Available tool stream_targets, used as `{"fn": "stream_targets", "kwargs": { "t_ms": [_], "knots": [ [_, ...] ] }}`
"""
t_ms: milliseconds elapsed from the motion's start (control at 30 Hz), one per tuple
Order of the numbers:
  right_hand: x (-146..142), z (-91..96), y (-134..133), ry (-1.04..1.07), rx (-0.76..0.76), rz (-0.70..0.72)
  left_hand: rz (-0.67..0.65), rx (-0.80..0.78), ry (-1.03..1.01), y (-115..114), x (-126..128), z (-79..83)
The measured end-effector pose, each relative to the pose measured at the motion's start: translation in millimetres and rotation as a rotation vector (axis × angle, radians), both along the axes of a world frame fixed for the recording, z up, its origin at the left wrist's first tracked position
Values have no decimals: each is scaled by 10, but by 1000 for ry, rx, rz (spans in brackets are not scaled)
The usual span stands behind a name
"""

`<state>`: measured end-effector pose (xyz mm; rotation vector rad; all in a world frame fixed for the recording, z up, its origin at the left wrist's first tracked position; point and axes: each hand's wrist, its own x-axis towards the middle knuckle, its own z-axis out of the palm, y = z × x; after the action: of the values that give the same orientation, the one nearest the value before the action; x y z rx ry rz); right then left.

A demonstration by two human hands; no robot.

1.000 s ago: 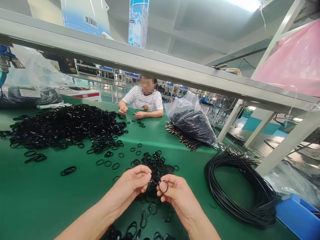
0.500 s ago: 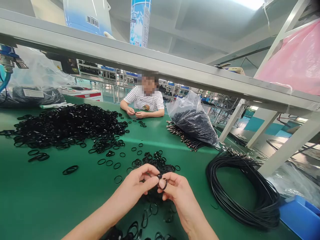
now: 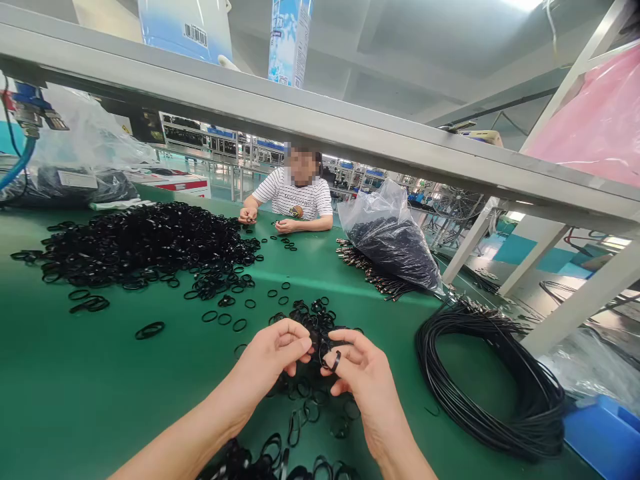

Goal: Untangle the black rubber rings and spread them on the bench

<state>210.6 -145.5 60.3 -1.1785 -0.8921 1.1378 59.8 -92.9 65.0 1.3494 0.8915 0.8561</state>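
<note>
In the head view, the left hand (image 3: 273, 361) has thumb and forefinger pressed together at the tips; dark clutter lies right behind, so whether they pinch a ring cannot be told. The right hand (image 3: 369, 373), just beside it, has its thumb and forefinger parted, with a black ring (image 3: 337, 362) looped around the thumb close to its tip. Under and beyond the fingertips lies a small pile of rings (image 3: 304, 313) on the green table (image 3: 165, 393), with more loose rings (image 3: 233, 460) at the near edge and a large heap (image 3: 145, 243) at the far left. Good handling here, I judge, means a light pinch on one ring at a time, since rings lying this thickly probably snag on each other, and a slightly bent right thumb so its ring does not slide off. Working directly over the small pile seems sensible, as anything dropped would land there; the coiled cable (image 3: 500, 430) on the right is well apart.
</note>
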Motion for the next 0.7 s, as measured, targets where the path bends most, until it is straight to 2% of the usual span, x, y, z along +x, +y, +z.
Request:
{"fn": "stream_targets", "kwargs": {
  "t_ms": [200,467,700],
  "knots": [
    [-29,-41,11,-74,-1,73,-7,59,23,2,39,-54],
    [-54,23,-14,-239,-17,54,55,191,180,14,43,-72],
    [5,-9,11,-111,-55,72,-17,267,203,-13,24,-84]
  ]
}}
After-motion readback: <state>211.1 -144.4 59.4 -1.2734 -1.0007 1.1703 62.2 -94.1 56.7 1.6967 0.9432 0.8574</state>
